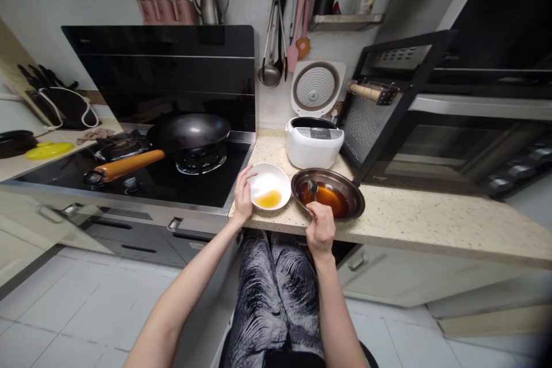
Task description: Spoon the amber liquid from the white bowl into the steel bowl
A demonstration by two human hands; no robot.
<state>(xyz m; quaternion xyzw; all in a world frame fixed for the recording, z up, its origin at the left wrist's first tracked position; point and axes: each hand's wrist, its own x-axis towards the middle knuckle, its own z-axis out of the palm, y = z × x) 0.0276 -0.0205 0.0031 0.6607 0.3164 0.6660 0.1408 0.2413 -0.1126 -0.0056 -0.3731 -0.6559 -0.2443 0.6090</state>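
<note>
My left hand (244, 195) grips the left rim of a white bowl (281, 184), which is tilted on the counter. A small pool of yellow-orange liquid (269, 199) lies in the bowl's near side. In my right hand (321, 229) is a metal spoon (313, 187), its handle pinched between the fingers. The spoon's head is over a dark metal bowl (357, 198) of reddish-brown liquid (334, 201); whether it touches the liquid I cannot tell. Both bowls stand side by side near the counter's front edge.
Behind the bowls stands a white rice cooker (314, 149) with its lid up. A black wok (190, 132) sits on the stove at left, its wooden handle (129, 165) pointing toward the front. An oven (466, 149) and a black rack (366, 109) bound the right side.
</note>
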